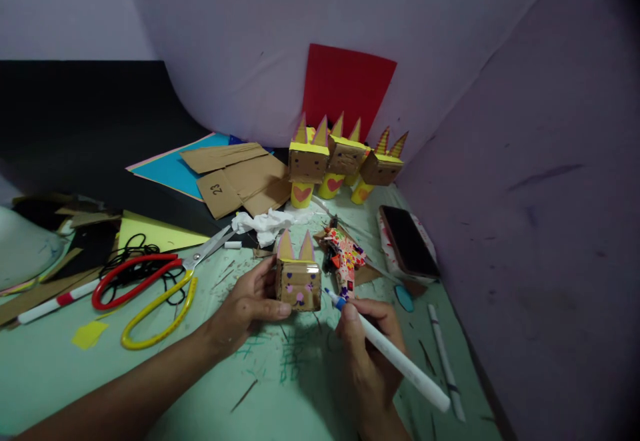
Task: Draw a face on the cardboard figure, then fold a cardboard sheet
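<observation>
The right hand [373,348] gripped a pen [405,364] between thumb and fingers, its blue tip just beside the box [300,288], low in the centre of the frame. The left hand [253,301] grasped that box, thumb along its lower edge. Neat marks seemed to call for a firm hold there, a light pen and a fingertip clear of wet ink (the glossy face looked easy to smear). The box was squarish brown cardboard with inked dots, pink patches and two stiff, pointed ears [307,248]. Just beyond lay a floral-patterned object [345,254] and crumpled white tissue [265,226]; at left, smooth-handled scissors [197,256]. Upper centre, similar box heads [309,164] topped rounded yellow tubes [301,194], before a flat red sheet [347,84].
</observation>
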`<state>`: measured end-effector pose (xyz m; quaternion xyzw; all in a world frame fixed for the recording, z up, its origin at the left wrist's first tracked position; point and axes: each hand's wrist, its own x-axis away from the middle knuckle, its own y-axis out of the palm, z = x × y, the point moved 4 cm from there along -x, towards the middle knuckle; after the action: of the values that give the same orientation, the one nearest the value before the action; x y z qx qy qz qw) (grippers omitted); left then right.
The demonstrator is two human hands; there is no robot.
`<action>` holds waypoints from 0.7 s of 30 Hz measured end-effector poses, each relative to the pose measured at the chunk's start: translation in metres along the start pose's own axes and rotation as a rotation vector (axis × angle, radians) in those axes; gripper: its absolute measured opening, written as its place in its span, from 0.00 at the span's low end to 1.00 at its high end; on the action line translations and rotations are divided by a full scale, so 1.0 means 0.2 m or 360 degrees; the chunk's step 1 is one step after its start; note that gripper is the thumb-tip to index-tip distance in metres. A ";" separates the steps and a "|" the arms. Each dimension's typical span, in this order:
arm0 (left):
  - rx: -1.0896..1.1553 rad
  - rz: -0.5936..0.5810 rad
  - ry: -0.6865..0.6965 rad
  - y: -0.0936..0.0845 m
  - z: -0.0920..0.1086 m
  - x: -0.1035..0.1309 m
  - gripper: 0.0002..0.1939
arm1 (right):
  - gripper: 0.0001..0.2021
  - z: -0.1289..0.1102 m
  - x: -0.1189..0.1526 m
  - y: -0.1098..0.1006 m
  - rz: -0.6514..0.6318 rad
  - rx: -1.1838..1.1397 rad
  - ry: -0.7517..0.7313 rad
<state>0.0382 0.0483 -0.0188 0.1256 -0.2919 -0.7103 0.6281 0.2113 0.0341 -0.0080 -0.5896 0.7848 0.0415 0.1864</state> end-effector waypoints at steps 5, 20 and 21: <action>-0.0047 0.0092 -0.0028 -0.02 0.00 0.00 0.41 | 0.05 -0.05 -0.12 -0.15 0.0073 0.0333 -0.0348; -0.0153 0.0196 -0.0133 -0.03 0.01 0.00 0.47 | 0.29 0.23 -0.18 -0.54 -0.1045 0.1287 -0.0882; -0.0153 0.0198 -0.0130 -0.03 0.01 0.00 0.49 | 0.31 0.24 -0.18 -0.53 -0.1043 0.1304 -0.0885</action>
<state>0.0320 0.0481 -0.0212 0.0480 -0.2901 -0.6876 0.6639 0.3322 0.0487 -0.0239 -0.6483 0.4356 -0.1716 0.6005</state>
